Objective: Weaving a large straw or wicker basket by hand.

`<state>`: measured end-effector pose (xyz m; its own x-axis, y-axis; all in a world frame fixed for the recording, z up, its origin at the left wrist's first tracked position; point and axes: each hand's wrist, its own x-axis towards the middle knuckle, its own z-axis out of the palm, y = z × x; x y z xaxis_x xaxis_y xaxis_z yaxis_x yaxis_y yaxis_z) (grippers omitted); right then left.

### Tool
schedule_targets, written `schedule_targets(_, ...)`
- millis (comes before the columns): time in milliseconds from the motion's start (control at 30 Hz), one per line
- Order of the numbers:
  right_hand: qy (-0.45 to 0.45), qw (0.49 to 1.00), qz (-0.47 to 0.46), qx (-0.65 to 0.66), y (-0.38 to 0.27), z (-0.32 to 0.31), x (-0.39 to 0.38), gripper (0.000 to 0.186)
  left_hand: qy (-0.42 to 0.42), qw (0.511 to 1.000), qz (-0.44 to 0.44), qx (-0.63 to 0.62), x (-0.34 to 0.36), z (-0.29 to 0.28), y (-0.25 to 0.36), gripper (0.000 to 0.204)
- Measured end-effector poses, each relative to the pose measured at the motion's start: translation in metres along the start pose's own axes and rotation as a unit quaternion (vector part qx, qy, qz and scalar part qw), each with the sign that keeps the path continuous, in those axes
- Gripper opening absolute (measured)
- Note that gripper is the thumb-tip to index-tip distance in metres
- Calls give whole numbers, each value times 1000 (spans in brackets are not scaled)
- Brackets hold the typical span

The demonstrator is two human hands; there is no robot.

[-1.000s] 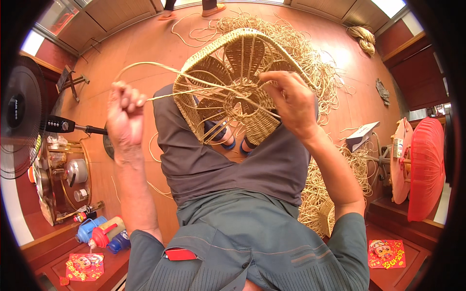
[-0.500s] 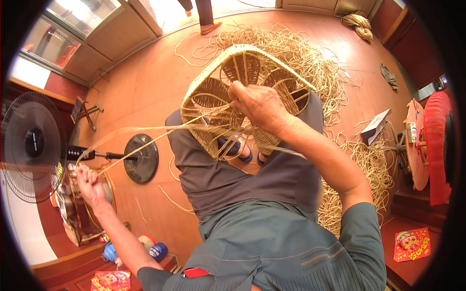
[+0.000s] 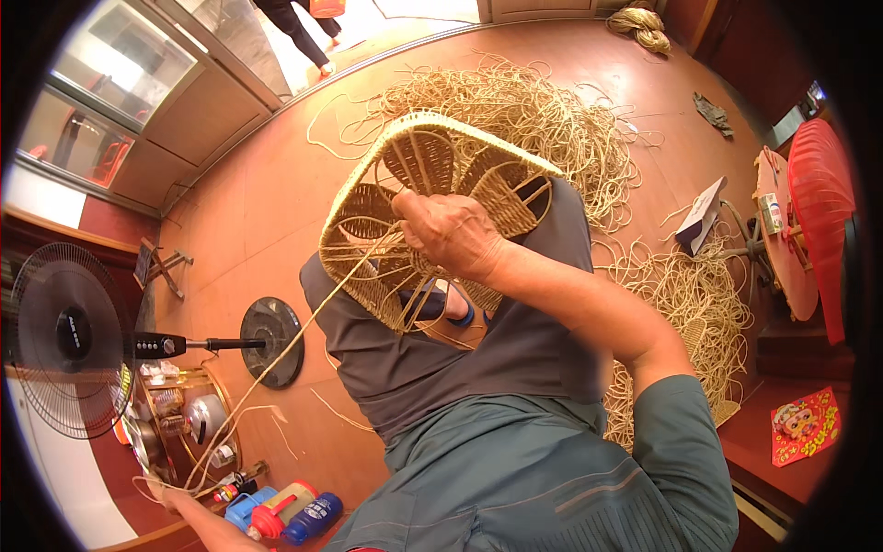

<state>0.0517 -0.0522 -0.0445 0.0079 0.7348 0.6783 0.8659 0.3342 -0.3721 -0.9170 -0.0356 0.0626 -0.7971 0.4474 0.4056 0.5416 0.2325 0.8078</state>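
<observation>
A square-rimmed woven basket (image 3: 347, 204) of straw-coloured cord rests tilted across my knees, its openwork of loops and spokes facing up. My right hand (image 3: 451, 236) is over its middle, fingers closed in a pinch on a pale cord, with the fingertips partly hidden. From there the cord (image 3: 313, 319) runs taut down to the left, to my left hand (image 3: 173, 498) near the lower left rim. That hand grips the cord's far stretch, its fingers small and partly unclear. A loose tail of cord hangs beside it.
Tangled cord (image 3: 552, 120) covers the floor beyond the basket; another heap (image 3: 685, 299) lies to the right. A standing fan (image 3: 74, 336) and its round base (image 3: 272, 342) are at left, bottles (image 3: 313, 517) at lower left. A person's legs (image 3: 299, 32) show at the doorway.
My left hand has drawn down and away, straightening the cord. My right hand stays pinched at the basket. The view has shifted, and the person at the doorway has moved left.
</observation>
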Motion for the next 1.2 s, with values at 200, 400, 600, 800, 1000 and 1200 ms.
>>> schedule_targets(200, 4, 999, 1, -46, 4, -2, 5, 23, -401, 903, -18, 152, -141, 163, -31, 32)
schedule_targets(400, -19, 996, 13, -90, -8, -1, 10, 46, -508, 847, 157, 29, -379, 273, 20, 24)
schedule_targets(600, -15, 999, 20, -42, -9, 10, 10, 73, -485, 839, 246, -24, -529, 230, 225, 21)
schedule_targets(800, -12, 999, 39, -4, -10, 6, 10, 75, -478, 802, 337, -118, -576, 216, 295, 19)
schedule_targets(1000, 6, 997, 62, 37, -16, 5, 7, 76, -521, 779, 315, -150, -615, 211, 326, 12)
schedule_targets(1200, 128, 987, 61, 75, -21, 11, -5, 58, -547, 749, 315, -202, -638, 216, 336, 11)
